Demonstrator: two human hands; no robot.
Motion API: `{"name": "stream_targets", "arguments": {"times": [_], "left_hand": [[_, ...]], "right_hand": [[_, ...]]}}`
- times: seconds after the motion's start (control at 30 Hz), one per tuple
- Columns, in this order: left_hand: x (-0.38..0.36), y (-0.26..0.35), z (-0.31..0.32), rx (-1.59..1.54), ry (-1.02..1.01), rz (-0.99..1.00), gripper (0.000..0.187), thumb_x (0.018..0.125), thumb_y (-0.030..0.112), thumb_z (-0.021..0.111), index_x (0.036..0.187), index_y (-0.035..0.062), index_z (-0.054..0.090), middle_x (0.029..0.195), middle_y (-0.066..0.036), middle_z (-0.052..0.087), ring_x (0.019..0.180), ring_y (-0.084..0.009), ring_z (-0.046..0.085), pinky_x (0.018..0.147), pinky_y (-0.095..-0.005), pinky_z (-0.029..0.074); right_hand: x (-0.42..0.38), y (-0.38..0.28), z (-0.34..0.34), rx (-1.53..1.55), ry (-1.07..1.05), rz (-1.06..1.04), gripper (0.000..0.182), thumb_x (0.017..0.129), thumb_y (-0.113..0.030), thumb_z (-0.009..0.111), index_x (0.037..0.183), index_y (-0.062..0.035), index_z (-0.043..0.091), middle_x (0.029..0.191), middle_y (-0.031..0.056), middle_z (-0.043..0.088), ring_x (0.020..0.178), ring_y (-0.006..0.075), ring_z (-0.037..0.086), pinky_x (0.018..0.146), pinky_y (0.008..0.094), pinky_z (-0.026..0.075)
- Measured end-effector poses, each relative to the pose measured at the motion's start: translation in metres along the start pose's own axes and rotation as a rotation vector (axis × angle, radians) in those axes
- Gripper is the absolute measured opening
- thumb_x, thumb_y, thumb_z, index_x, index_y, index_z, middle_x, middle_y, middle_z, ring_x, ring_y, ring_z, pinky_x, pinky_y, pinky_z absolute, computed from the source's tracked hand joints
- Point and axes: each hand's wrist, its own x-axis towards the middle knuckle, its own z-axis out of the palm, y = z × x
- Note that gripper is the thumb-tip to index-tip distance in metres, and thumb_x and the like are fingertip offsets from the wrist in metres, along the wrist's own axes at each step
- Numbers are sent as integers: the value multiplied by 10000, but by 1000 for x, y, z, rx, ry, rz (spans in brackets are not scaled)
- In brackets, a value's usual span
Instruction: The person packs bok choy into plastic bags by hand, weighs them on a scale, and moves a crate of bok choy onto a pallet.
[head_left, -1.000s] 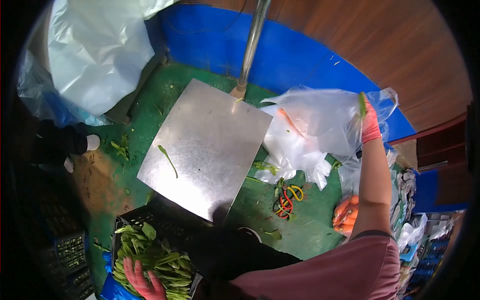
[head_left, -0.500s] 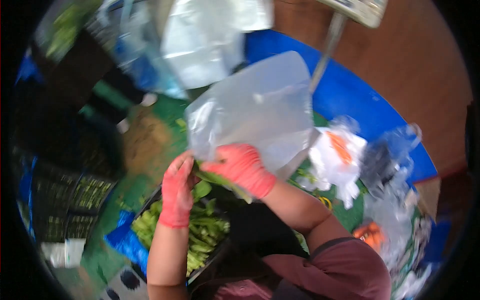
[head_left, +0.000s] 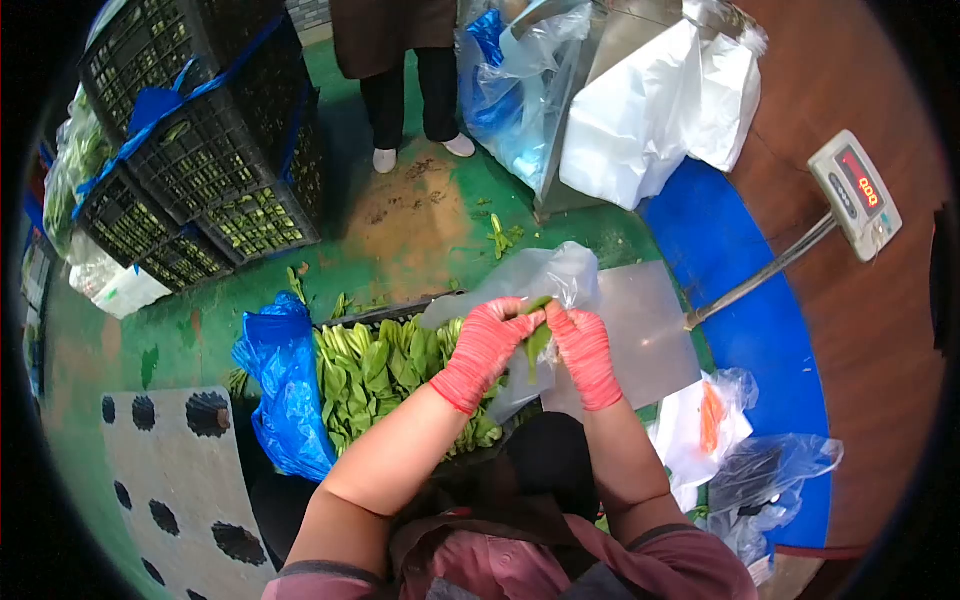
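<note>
Both my hands wear red gloves and meet over the right side of a black crate (head_left: 395,312). My left hand (head_left: 487,345) pinches a green leaf (head_left: 538,343) near its upper end. Close beside it, my right hand (head_left: 584,352) has its fingers closed on the same leaf. A translucent plastic bag (head_left: 540,272) lies behind and under the hands. Leafy greens (head_left: 375,375) fill the crate, and a blue plastic bag (head_left: 285,380) hangs over its left end. Right of my right hand is the scale's flat metal plate (head_left: 645,335).
The scale's display (head_left: 857,195) stands on a pole at the right. Black crates (head_left: 200,150) are stacked at the upper left. Another person (head_left: 400,50) stands beyond. White bags (head_left: 635,115) hang at the top; a grey board with holes (head_left: 180,480) lies lower left.
The view has swung, bringing the crates, the standing person and the display into fuller view. The plastic bag, raised and spread before, now sits lower behind my hands. The leaf remains between my fingers.
</note>
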Motion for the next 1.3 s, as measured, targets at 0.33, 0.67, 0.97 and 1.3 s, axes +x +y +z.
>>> {"name": "stream_targets", "arguments": {"times": [0.33,0.67,0.97,1.3], "left_hand": [[7,22,-32,215,171,134,263,953,264,538,1003,20,623,815,12,605,723,-56,487,680,-245,443],[-10,121,-139,663,-102,113,309,925,346,556,993,58,644,782,-23,634,676,-123,601,593,-273,509],[-35,154,-348,341,632,59,212,914,280,583,966,78,621,761,-26,633,574,-127,576,515,-256,490],[-68,140,-395,-2,345,339,355,916,311,580,1172,64,566,934,-62,663,613,-155,622,542,-307,521]], "right_hand": [[-11,-47,11,677,-222,26,326,866,-334,666,941,-21,608,848,43,645,667,86,588,661,238,485],[30,7,9,575,-37,-5,170,835,-179,715,789,-76,588,718,-35,576,627,53,498,595,202,424],[60,6,0,1162,152,26,180,884,-213,625,1026,-114,576,952,50,631,808,196,607,708,364,516],[160,-12,-71,1365,257,26,141,923,-181,528,1021,-94,581,1005,67,635,930,222,609,819,407,514]]}}
